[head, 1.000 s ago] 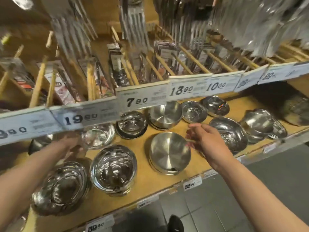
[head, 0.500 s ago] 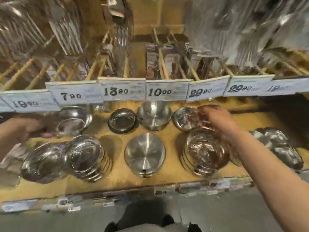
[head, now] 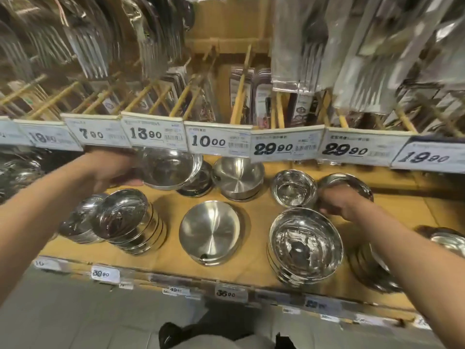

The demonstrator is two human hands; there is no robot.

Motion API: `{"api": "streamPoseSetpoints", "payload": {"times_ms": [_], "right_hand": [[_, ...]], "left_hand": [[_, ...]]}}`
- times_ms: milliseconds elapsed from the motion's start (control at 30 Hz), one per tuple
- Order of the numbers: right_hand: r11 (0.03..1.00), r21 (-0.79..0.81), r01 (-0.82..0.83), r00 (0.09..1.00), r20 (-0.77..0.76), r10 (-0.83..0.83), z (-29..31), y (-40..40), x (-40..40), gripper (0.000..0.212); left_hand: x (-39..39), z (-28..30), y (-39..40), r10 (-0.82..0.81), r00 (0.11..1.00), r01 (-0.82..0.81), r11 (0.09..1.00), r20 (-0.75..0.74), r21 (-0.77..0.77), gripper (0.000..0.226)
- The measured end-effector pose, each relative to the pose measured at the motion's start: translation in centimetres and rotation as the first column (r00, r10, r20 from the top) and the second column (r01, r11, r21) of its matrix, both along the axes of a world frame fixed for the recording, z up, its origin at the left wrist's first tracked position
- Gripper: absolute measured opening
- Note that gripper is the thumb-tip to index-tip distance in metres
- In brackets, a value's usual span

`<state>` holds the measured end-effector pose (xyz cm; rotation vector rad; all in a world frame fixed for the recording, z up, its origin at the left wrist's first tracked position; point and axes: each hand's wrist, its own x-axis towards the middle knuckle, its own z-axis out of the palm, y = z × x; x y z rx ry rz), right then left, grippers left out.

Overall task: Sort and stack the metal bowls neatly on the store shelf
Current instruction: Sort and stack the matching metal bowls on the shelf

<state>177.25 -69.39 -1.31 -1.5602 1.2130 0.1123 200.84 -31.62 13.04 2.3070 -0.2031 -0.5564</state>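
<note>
the left hand (head: 110,170) grips a shiny metal bowl (head: 168,170) by its left rim, holding it tilted above the wooden shelf (head: 171,210) just under the price tags. the right hand (head: 337,200) is curled over the rim of a far-right bowl (head: 352,182), beside a small bowl (head: 293,188). more bowl stacks (head: 305,241) sit nearer on the shelf.

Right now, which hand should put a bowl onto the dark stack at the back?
Left. The left hand already holds a shiny bowl beside that dark stack; the right hand is farther away.
</note>
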Motion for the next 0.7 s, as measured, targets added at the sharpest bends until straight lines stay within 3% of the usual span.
{"api": "streamPoseSetpoints", "payload": {"times_ms": [167, 233, 333, 400, 533, 700], "right_hand": [[0.996, -0.084, 0.008, 1.000, -0.006, -0.009, -2.1, -0.8, 0.9, 0.025], [0.964, -0.243, -0.109, 0.990, -0.117, 0.082, -2.5, -0.9, 1.3, 0.013], [0.851, -0.407, -0.333, 0.916, -0.353, 0.190, -2.3, -0.5, 1.6, 0.032], [0.794, -0.451, -0.408, 0.882, -0.418, 0.216, -2.1, -0.2, 1.9, 0.036], [0.763, -0.453, -0.462, 0.851, -0.469, 0.236, -2.1, 0.4, 2.2, 0.046], [0.827, -0.448, -0.339, 0.904, -0.399, 0.154, -2.5, 0.8, 1.9, 0.044]], "left_hand": [[-3.6, -0.2, -1.9, 0.036, 0.999, -0.036, 0.999, -0.002, -0.030, 0.012], [-4.1, -0.8, -1.9, 0.035, 0.999, -0.036, 0.998, -0.010, -0.056, 0.010], [-4.7, -1.4, -2.1, 0.050, 0.997, -0.055, 0.994, -0.056, -0.094, 0.010], [-5.3, -1.7, -2.5, 0.070, 0.992, -0.084, 0.987, -0.105, -0.136, 0.010], [-6.1, -2.0, -3.1, 0.072, 0.984, -0.099, 0.981, -0.161, -0.167, 0.008], [-6.9, -2.5, -3.4, 0.036, 0.984, -0.064, 0.985, -0.174, -0.159, 0.010]]}}
